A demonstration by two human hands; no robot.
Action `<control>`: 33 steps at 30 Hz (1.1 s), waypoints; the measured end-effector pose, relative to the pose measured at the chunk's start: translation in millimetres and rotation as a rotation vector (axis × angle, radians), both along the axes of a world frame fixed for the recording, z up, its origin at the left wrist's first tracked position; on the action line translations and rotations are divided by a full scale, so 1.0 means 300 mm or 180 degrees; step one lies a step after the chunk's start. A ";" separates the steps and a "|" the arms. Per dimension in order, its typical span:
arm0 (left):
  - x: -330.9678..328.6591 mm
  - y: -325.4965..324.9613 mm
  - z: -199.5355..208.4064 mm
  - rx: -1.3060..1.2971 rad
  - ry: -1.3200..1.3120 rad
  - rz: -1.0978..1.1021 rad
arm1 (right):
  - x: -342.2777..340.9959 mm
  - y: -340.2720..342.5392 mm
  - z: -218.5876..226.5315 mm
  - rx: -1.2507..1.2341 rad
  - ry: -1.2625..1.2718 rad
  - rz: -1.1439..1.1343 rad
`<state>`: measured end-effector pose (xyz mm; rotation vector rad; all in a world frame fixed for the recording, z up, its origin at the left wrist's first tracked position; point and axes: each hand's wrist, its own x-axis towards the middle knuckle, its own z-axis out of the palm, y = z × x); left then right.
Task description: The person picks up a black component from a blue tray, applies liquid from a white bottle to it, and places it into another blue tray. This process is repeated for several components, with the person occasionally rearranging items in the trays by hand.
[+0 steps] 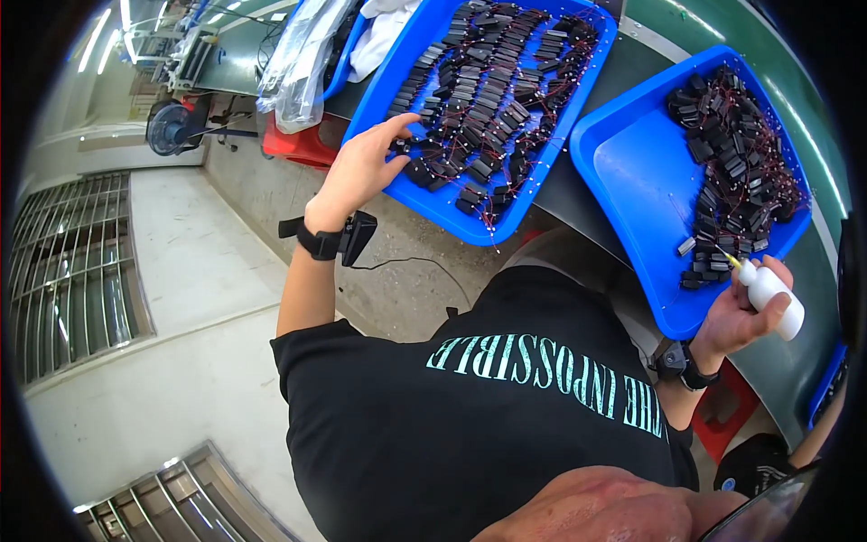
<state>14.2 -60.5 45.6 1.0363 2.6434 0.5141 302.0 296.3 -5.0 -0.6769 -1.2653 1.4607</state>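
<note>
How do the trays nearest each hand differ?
The left tray holds black parts in rough rows; the right tray holds them in a jumbled heap. The left tray is mostly covered; the right tray's left side is largely bare. Both are blue with rounded corners.

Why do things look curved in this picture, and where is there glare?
Head view: the fisheye lens bends straight lines, as on the barred window at left, and the corners go dark; bright streaks shine on the green tabletop at upper right; the half-bare blue tray has a pale sheen; the white bottle in the right hand looks fairly sharp.
</note>
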 end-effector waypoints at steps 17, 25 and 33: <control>0.509 0.596 0.054 0.1922 0.0331 -0.1630 | 0.039 0.017 0.040 -0.0067 0.0916 -0.0837; 0.579 0.862 -0.102 0.0532 0.0589 -0.1423 | 0.145 0.051 0.034 0.0132 0.0643 -0.0883; 0.572 0.816 -0.071 0.1162 -0.0717 -0.1011 | 0.107 -0.006 0.001 0.0461 0.0364 -0.0642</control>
